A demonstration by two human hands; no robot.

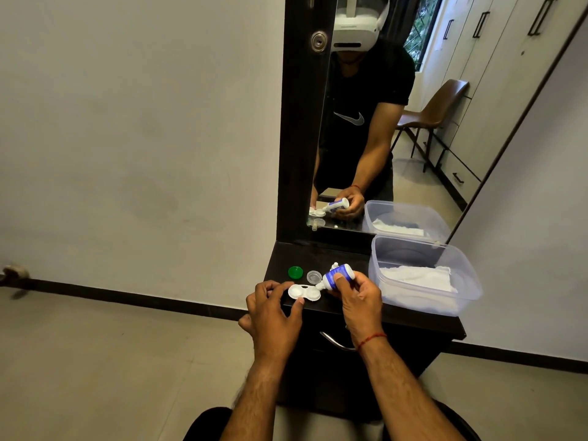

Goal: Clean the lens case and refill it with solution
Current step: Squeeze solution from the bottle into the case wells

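Observation:
A white two-well lens case point(304, 292) lies open near the front edge of the dark dresser top point(321, 259). My left hand point(273, 310) steadies it, thumb and fingertips on its left well. My right hand point(356, 297) grips a small white and blue solution bottle point(335, 276), tilted with its nozzle down over the case's right well. A green cap point(295, 272) and a clear cap point(314, 277) rest on the top just behind the case.
A clear plastic tub point(458, 281) with a white cloth point(416, 278) inside stands at the right of the dresser top. A tall mirror point(381, 122) rises behind. A drawer handle point(335, 342) sits below the front edge.

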